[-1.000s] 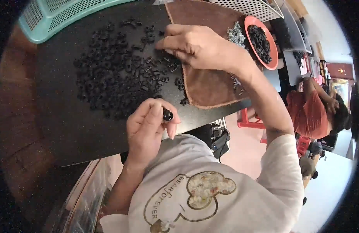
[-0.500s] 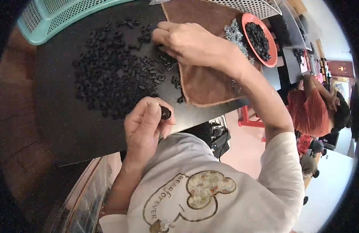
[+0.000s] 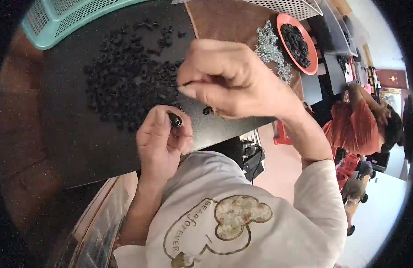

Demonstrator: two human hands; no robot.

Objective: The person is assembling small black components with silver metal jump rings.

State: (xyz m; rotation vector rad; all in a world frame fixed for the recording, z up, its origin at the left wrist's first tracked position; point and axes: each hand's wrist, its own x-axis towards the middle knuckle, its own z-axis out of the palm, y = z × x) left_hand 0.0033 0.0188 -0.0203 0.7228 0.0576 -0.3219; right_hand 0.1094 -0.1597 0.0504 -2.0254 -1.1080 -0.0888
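My left hand [image 3: 161, 142] is closed around a small black cylindrical part [image 3: 175, 120], pinched between thumb and fingers near the table's front edge. My right hand [image 3: 229, 80] hovers just above and right of it, fingertips pinched together on something tiny and dark that I cannot make out. A heap of several small black parts [image 3: 126, 85] lies on the black table [image 3: 72, 129] left of both hands. One loose black part [image 3: 207, 110] sits under my right palm by the brown mat [image 3: 224, 22].
A teal plastic basket [image 3: 59, 18] stands at the back left. A pile of small silvery metal pieces [image 3: 271, 49] lies on the mat beside an orange dish [image 3: 313, 67] of black parts. A person in a red top [image 3: 356, 129] sits at the right.
My right hand has drawn back from the far heap toward my left hand. The left hand has held the black part in nearly the same place.
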